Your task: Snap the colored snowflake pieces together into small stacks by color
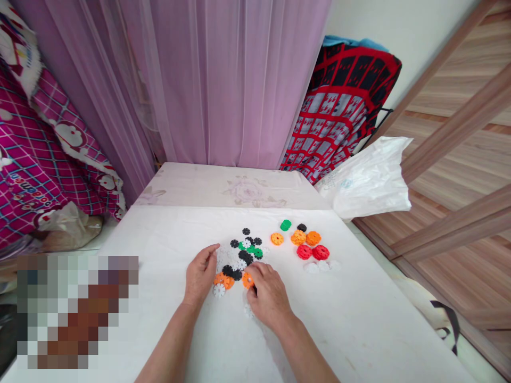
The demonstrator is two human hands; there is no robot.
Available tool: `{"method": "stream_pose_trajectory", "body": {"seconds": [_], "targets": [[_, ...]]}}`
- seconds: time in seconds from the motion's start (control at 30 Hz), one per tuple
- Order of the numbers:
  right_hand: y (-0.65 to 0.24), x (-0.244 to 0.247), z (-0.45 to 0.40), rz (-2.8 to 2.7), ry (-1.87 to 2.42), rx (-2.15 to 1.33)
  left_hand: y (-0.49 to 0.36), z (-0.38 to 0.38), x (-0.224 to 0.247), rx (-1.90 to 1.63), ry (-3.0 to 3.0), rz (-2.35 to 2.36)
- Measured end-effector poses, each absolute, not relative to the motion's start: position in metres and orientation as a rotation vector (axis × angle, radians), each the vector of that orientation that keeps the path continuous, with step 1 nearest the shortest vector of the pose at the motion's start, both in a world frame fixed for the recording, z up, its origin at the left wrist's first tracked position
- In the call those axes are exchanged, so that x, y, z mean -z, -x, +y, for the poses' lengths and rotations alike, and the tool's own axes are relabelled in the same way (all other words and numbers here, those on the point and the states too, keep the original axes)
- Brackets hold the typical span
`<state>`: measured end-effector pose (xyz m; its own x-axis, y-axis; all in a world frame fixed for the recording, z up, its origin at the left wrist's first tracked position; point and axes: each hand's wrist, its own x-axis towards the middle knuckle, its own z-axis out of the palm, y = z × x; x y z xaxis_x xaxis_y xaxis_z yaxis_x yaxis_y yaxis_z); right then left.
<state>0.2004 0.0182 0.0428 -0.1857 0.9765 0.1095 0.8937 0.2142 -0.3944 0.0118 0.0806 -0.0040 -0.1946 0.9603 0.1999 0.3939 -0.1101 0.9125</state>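
Note:
Several notched plastic discs lie in a loose mixed pile on the white-covered table (159, 298). Among them are black discs (246, 258), green discs (258, 252), white discs, clear discs and orange discs (228, 282). At the pile's left edge is my left hand (200, 274), its fingers and thumb drawn together beside some clear discs; what they hold, if anything, is hidden. My right hand (269, 292) reaches over the pile's near right side, its fingers and thumb closed on an orange disc (247, 280). Near its wrist lie clear discs (248, 309).
Right of the pile, discs sit in colour groups: green (285, 225), black (302, 227), orange (298, 237), red (320, 252) and clear (322, 265). A white plastic bag (371, 178) hangs at the table's right edge. Purple curtains (235, 80) stand behind. Lower left is pixelated.

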Motion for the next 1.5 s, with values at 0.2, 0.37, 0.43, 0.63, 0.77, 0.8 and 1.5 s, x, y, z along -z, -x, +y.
{"method": "stream_pose_trajectory", "body": {"seconds": [0.2,0.37,0.43,0.63,0.77,0.8,1.5], "targets": [[-0.196,-0.049,0.022,-2.215,1.788,-0.381,-0.011,0.081,0.004,-1.294,-1.505,1.594],[-0.197,-0.051,0.025,-2.255,1.844,-0.39,-0.012,0.08,0.004,-1.299,-1.505,1.596],[-0.199,-0.053,0.025,-2.257,1.873,-0.387,-0.012,0.08,0.005,-1.295,-1.503,1.596],[-0.194,-0.06,0.027,-2.287,1.96,-0.402,-0.012,0.08,0.005,-1.287,-1.488,1.599],[-0.187,-0.064,0.031,-2.319,1.982,-0.418,-0.011,0.08,0.006,-1.278,-1.481,1.601],[-0.186,-0.064,0.032,-2.314,1.971,-0.417,-0.011,0.081,0.006,-1.278,-1.482,1.601],[-0.258,-0.032,0.059,-1.746,2.006,-0.324,-0.013,0.079,0.001,-1.284,-1.486,1.613]]}}
